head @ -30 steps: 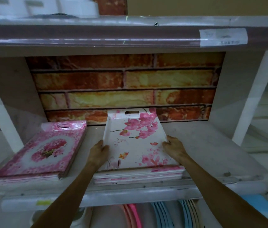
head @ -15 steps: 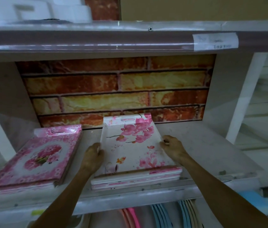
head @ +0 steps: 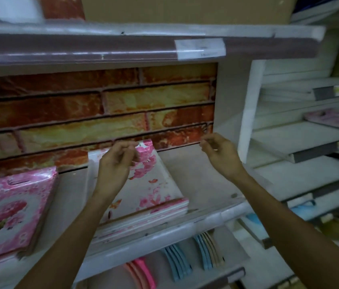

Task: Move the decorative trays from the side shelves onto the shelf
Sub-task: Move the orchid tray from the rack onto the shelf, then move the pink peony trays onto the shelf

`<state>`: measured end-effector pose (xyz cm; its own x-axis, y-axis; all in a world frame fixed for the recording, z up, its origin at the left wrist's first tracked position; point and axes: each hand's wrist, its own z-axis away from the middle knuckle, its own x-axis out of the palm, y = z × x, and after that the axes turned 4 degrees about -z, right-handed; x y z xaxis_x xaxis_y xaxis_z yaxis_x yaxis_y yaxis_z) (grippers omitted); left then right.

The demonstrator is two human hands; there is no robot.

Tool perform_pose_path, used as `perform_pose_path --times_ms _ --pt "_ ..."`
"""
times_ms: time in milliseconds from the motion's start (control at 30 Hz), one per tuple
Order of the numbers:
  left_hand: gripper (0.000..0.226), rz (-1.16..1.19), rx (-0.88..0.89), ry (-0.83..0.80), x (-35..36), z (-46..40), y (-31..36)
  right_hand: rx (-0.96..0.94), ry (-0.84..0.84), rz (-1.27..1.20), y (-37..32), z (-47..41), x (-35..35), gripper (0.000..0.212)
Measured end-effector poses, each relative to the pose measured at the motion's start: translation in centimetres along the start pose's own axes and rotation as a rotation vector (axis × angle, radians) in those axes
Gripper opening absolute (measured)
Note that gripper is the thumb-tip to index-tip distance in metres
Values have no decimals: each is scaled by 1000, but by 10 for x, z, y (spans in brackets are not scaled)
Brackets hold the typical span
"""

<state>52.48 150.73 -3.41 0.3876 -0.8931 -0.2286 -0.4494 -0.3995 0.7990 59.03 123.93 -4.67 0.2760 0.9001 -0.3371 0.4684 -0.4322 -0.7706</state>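
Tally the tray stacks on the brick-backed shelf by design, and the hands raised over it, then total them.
White cherry-blossom tray stack: 1
Pink floral-bordered tray stack: 1
Hands holding nothing, left hand and right hand: 2
Total: 4
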Motion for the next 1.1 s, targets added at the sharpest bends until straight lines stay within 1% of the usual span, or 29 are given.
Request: perform_pose_path --times_ms 167,300,467,633,733,867,1100 --pt "16 109 58 -135 74 2 36 -23 97 -62 -5 16 -75 9" --pt "17 174 87 -211 146 9 66 -51 152 -50 0 28 -150 10" --pt "17 212 121 -305 239 28 104 -61 225 -46 24 34 -251 13" --pt "18 221 114 -402 334 53 134 -64 277 -16 60 39 -348 14" --pt "18 256 102 -453 385 66 150 -45 317 -23 83 41 -400 11" --pt "16 260 93 -520 438 76 168 -10 369 -27 105 44 -452 12" --pt "16 213 181 -615 543 74 179 61 466 21 152 33 -531 15"
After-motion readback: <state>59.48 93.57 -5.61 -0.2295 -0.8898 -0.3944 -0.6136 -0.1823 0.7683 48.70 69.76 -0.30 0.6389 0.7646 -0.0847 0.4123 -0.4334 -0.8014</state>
